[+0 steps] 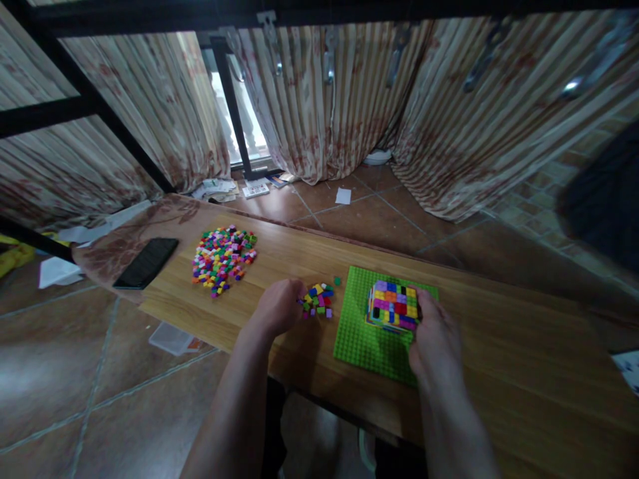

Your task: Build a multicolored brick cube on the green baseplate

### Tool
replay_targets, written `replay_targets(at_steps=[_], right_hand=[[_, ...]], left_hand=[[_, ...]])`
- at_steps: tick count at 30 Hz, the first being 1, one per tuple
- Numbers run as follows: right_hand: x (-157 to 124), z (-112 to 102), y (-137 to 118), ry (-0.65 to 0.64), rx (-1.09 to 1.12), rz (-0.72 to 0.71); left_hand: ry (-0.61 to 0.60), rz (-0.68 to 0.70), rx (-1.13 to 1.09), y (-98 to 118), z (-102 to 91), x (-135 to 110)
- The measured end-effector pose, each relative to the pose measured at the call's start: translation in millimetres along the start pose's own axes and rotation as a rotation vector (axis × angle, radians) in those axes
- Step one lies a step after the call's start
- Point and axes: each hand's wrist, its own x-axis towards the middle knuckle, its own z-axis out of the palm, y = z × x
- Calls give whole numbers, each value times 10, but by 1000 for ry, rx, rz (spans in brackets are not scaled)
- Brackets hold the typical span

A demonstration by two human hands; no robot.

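Note:
A green studded baseplate lies on the wooden table, and on it stands a block-shaped build of multicoloured toy bricks. My right hand is closed on the right side of this build, thumb toward me and fingers behind. Left of the baseplate is a small pile of loose toy bricks in yellow, purple, green, red and blue. At its left edge my left hand is closed, its fingertips drawn together; whatever sits between them is hidden. One green brick lies apart, by the baseplate.
A larger heap of small bricks covers part of the table farther left. Beyond it, a black flat device rests near the table's left end. A clear plastic container is on the floor at left. Striped curtains hang behind the table.

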Motion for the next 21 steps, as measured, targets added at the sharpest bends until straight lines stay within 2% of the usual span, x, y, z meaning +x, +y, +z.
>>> replay_targets(at_steps=[8,15,21], right_hand=[[14,-18,31,-22,-10,-11],[-7,-8,6,-23,-3,-12],[-5,-9,6,-20,-13,-3]], left_hand=[[-4,36,-104,25,-19,0],[47,23,-185,44,-51,16],[70,23,-162,64,-50,13]])
